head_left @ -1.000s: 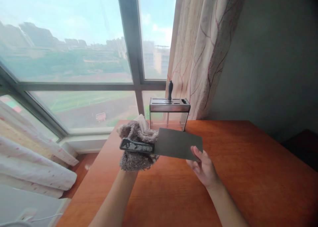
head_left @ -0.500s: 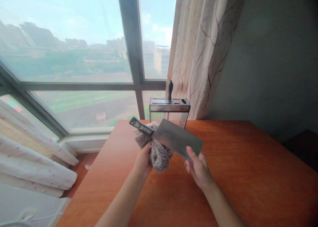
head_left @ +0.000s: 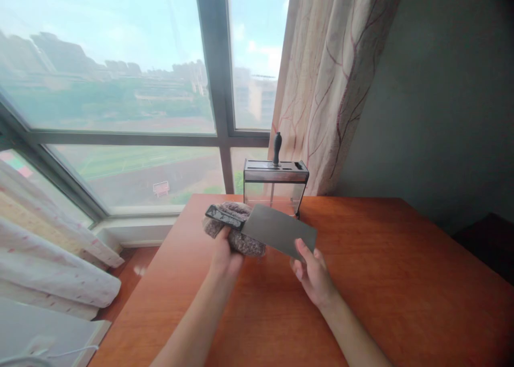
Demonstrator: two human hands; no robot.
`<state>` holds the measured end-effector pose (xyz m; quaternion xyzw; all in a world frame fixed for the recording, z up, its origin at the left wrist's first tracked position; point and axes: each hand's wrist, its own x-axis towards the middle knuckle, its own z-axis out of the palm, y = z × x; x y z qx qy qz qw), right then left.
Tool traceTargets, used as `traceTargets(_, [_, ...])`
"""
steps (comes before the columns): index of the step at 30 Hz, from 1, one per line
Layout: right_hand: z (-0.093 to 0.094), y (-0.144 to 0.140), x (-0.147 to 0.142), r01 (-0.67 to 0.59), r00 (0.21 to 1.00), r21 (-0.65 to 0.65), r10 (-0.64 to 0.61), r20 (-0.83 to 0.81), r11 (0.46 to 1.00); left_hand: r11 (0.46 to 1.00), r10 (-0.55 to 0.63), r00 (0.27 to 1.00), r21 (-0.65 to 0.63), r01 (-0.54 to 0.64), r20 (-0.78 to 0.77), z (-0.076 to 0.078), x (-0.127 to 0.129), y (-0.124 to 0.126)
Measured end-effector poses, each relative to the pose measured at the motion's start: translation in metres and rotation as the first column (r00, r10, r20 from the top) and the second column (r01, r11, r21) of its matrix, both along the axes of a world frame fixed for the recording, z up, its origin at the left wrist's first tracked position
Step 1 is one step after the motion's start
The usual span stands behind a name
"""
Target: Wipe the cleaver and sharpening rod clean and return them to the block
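A cleaver (head_left: 280,230) with a broad grey blade and a dark, worn-looking handle is held above the table, its handle pointing left. My right hand (head_left: 314,270) pinches the lower right end of the blade, thumb on top. At the other end, my left hand (head_left: 227,252) is closed on a fuzzy grey-brown cloth (head_left: 247,244), which is bunched under and around the cleaver's handle. Most of the left fingers are hidden beneath the cloth.
A knife block (head_left: 276,173) with a metal top and clear sides stands at the table's far edge, a dark-handled tool upright in it. The wooden table (head_left: 381,281) extends to the right. Windows and curtains (head_left: 321,77) rise behind.
The cleaver and both hands have shifted slightly left and toward me. The cloth's hanging fold has drawn up, and it now lies more along the handle.
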<state>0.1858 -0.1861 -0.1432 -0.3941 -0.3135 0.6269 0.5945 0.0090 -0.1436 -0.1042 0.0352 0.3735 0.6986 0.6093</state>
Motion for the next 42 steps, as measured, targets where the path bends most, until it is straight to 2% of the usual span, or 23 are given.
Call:
traceTargets(3, [0.0,0.001,0.001,0.038,0.999,0.0,-0.038,-0.013,0.999,1.0,-0.019,0.996,-0.015,0.02,0.083,0.004,-0.003,-0.001])
traceTargets(6, [0.001,0.001,0.002,0.056,0.998,0.001,-0.056,-0.029,0.998,0.997,-0.026,0.994,0.072,0.018,0.106,0.007,-0.001,-0.005])
traceTargets(9, [0.002,0.002,0.004,0.092,0.995,-0.01,-0.092,-0.029,0.996,0.981,-0.121,0.989,0.165,0.105,0.086,0.007,0.007,-0.012])
traceTargets(13, [0.001,0.005,0.008,0.127,0.991,-0.023,-0.128,-0.039,0.992,0.966,-0.228,0.972,0.141,0.217,0.063,0.004,0.015,-0.016])
traceTargets(15, [0.001,0.006,0.01,0.123,0.991,-0.023,-0.124,-0.044,0.992,0.97,-0.214,0.975,0.135,0.204,0.06,0.004,0.013,-0.014])
traceTargets(19, [0.003,0.006,0.012,0.091,0.995,0.005,-0.091,-0.043,0.996,0.977,-0.1,0.993,0.196,0.086,0.063,0.011,-0.004,-0.008])
traceTargets(23, [0.002,0.008,0.014,0.087,0.995,0.0,-0.087,-0.039,0.996,0.942,-0.025,0.999,0.336,0.008,0.046,0.019,-0.026,-0.003])
traceTargets(26, [0.001,0.009,0.016,0.082,0.996,0.004,-0.081,-0.044,0.997,0.922,0.016,0.999,0.387,-0.026,0.029,0.021,-0.037,-0.002])
traceTargets(32, [0.002,0.008,0.017,0.06,0.998,0.053,-0.061,0.009,0.997,0.909,0.164,0.986,0.391,-0.141,-0.026,0.025,-0.038,0.0])
traceTargets(34, [0.001,0.006,0.014,0.033,0.997,0.1,-0.04,0.07,0.994,0.904,0.164,0.984,0.408,-0.124,-0.063,0.027,-0.03,-0.002])
traceTargets(37, [-0.002,0.004,0.011,-0.006,0.983,0.164,-0.024,0.18,0.986,0.908,0.093,0.991,0.417,-0.047,-0.093,0.026,-0.015,-0.007])
traceTargets(42, [-0.004,0.004,0.01,-0.002,0.975,0.158,-0.034,0.221,0.987,0.963,-0.016,0.995,0.266,0.042,-0.101,0.011,0.008,-0.014])
